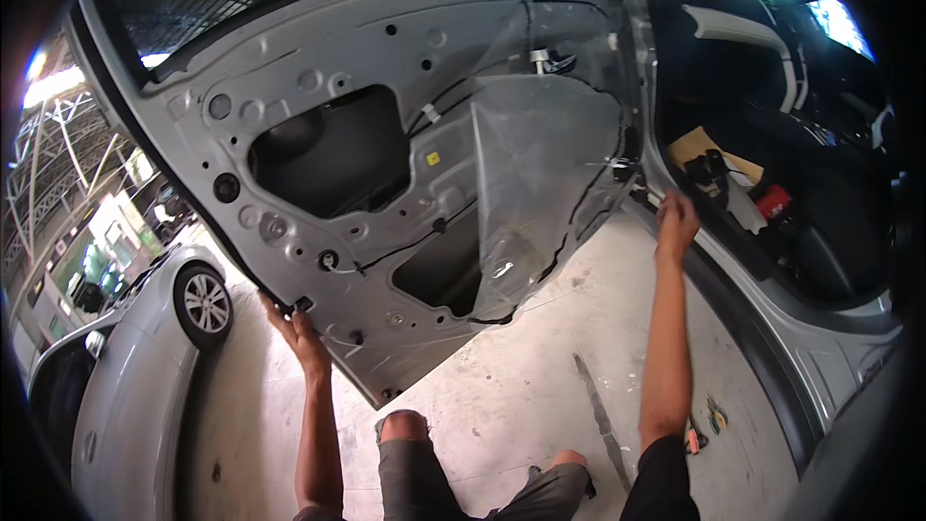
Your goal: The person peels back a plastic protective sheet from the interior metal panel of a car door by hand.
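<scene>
A grey car door (pixel 362 241) stands open in front of me with its inner metal bare. Clear plastic sheeting (pixel 540 150) hangs loose over its right part, and thin black wiring runs across the panel. At the door's lower left edge, my left hand (pixel 301 336) grips the rim, some fingertips hidden behind it. My right hand (pixel 678 222) is raised beside the door sill, just below the black connector (pixel 622 171) at the hinge side. Its fingers are curled together; whatever they hold, if anything, is too small to make out.
Behind the opening on the right lies the car interior, with a red object (pixel 773 202) and cardboard (pixel 719 154) inside. A silver car (pixel 145 376) is parked at left. Tools with orange (pixel 696 437) and yellow (pixel 717 416) handles lie on the pale floor (pixel 502 396) near my right arm.
</scene>
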Available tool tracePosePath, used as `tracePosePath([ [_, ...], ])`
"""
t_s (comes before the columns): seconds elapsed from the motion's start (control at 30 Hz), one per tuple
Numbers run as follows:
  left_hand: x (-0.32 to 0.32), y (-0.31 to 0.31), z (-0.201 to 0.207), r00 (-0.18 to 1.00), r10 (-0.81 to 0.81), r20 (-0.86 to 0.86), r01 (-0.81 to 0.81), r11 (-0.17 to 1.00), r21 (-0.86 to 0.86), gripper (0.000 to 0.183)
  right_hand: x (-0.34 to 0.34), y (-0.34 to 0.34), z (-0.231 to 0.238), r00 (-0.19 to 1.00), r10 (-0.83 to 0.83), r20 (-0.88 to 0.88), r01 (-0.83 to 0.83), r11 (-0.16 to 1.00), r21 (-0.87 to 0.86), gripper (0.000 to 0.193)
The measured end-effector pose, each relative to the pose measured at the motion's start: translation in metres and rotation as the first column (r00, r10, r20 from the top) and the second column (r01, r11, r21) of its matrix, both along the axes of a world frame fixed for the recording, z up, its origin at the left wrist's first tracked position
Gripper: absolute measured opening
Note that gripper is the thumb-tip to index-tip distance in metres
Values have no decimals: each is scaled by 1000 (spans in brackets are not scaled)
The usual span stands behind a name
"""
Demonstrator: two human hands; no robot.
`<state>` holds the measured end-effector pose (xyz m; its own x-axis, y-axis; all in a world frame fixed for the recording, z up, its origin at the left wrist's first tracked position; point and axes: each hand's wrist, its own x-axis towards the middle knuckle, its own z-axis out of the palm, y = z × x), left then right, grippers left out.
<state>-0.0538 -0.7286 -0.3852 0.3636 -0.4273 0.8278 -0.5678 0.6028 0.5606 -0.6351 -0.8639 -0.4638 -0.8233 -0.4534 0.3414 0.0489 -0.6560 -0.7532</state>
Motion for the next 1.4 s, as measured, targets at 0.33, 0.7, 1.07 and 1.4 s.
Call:
tracePosePath([
  [0.33,-17,-27,-7,986,-161,-30,162,986,27,90,78,280,-495,812,22,-584,566,216,796,25],
  [0.7,-2,19,22,972,45,232,-108,958,265,130,235,609,-533,947,-217,-236,219,-98,971,18],
  [1.07,51,-29,0,970,34,241,-98,960,263,113,203,590,-532,939,-324,-120,170,131,977,25],
  [1.4,57,-40,0,987,87,137,-125,946,298,94,133,511,-463,927,-188,-326,292,-189,938,33],
])
